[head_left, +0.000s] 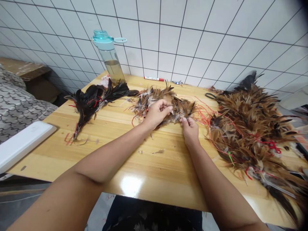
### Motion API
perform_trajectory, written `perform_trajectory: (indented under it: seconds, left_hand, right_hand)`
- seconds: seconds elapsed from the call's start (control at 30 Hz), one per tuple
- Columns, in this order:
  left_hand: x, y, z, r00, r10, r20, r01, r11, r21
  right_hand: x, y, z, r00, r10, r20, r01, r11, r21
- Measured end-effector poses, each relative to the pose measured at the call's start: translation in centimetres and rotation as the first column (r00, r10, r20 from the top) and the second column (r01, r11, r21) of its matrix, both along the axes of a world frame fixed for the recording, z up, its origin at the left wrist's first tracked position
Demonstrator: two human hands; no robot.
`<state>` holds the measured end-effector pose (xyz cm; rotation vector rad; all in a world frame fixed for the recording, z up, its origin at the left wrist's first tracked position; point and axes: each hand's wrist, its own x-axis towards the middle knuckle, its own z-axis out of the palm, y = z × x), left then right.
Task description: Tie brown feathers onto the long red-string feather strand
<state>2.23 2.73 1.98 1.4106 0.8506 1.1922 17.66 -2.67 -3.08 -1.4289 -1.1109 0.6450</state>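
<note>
In the head view, a loose pile of brown feathers (157,96) with white fluff and red strings lies on the wooden table (154,170). My left hand (157,112) is over the pile's middle, thumb and forefinger pinched together; a small whitish bit shows at the fingertips, too small to name. At the pile's near right edge, my right hand (190,131) is closed, its thumb and forefinger pinching feathers. Loose red strings (203,112) spread between this pile and a large heap of brown feathers (250,112) on the right.
Bundles of black feathers (89,99) tied with red string lie at the left, before a blue-lidded water bottle (112,62). A red-and-white marker (154,78) rests along the tiled wall (172,38). A white box-shaped object (27,144) sits at the left edge.
</note>
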Motion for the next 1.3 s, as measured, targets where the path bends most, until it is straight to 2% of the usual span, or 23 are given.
perform_trajectory:
  seconds: [0.1,0.23,0.37,0.6,0.7,0.77,0.87,0.93,1.0,1.13,1.23,1.3]
  left_hand:
    - [0.4,-0.1,-0.4,0.996,-0.065,0.066,0.072,0.991,-0.112]
    - [0.3,-0.3,-0.3,0.989,-0.147,0.02,0.148,0.973,-0.177]
    - [0.4,-0.5,-0.4,0.982,-0.17,-0.078,0.158,0.977,-0.147]
    - [0.7,-0.3,-1.6,0.977,-0.145,-0.156,0.139,0.989,-0.047]
    - [0.7,-0.1,-1.7,0.969,-0.179,-0.167,0.18,0.984,-0.013]
    - [0.6,0.0,-1.6,0.979,-0.148,-0.14,0.153,0.988,0.029]
    - [0.2,0.4,-1.2,0.991,0.04,-0.131,-0.021,0.99,0.141]
    - [-0.1,0.6,-1.0,0.971,0.153,-0.185,-0.108,0.967,0.232]
    - [-0.3,0.7,-1.0,0.941,0.204,-0.27,-0.107,0.937,0.333]
    - [-0.5,0.6,-1.5,0.866,0.212,-0.452,0.065,0.849,0.525]
    - [-0.5,0.6,-2.1,0.774,0.292,-0.562,0.195,0.734,0.65]
    - [-0.6,0.7,-2.4,0.71,0.355,-0.608,0.244,0.686,0.686]
  right_hand:
    - [0.0,0.0,0.0,1.0,0.002,0.029,-0.002,1.0,0.0]
    - [-0.1,0.1,0.0,0.996,0.037,0.077,-0.038,0.999,0.009]
    - [0.0,0.2,-0.3,0.995,0.062,0.083,-0.063,0.998,0.006]
    - [0.0,0.3,-0.4,0.986,0.129,0.102,-0.132,0.991,0.019]
    - [0.0,0.3,-0.3,0.986,0.153,0.073,-0.154,0.988,0.015]
    - [0.0,0.3,-0.2,0.989,0.147,0.006,-0.147,0.989,0.001]
    - [0.1,0.3,0.2,0.983,0.108,-0.15,-0.111,0.994,-0.013]
    - [0.2,0.3,0.6,0.965,0.08,-0.251,-0.086,0.996,-0.013]
    - [0.3,0.2,1.0,0.943,0.079,-0.323,-0.088,0.996,-0.012]
    - [0.4,0.0,1.5,0.927,0.13,-0.353,-0.143,0.99,-0.009]
    - [0.3,-0.1,1.4,0.931,0.162,-0.328,-0.172,0.985,0.0]
    - [0.3,-0.2,1.3,0.937,0.18,-0.3,-0.188,0.982,0.003]
